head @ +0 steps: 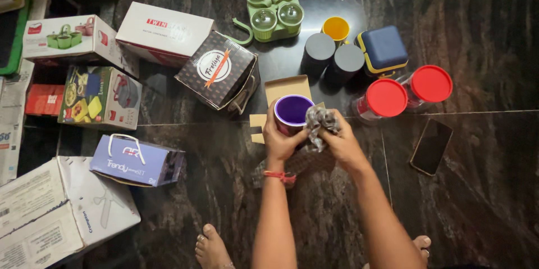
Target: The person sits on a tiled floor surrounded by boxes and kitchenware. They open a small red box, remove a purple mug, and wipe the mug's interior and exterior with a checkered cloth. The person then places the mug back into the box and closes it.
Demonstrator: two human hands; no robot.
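My left hand (279, 141) grips a purple cup (293, 111) by its side, holding it upright above the dark floor. My right hand (339, 140) clutches a crumpled grey patterned cloth (318, 123) and presses it against the cup's rim on the right. More of the cloth hangs down below my hands. A red thread band sits on my left wrist. Behind the cup lies a small open brown cardboard box (287, 86).
Two red-lidded clear jars (386, 99) (430, 84), a blue-lidded container (383, 48), two dark cups (319, 50), a yellow cup (336, 28) and a green four-jar holder (273, 8) stand beyond. A phone (430, 146) lies right. Several cardboard boxes (163, 32) crowd the left. My feet (211, 246) show below.
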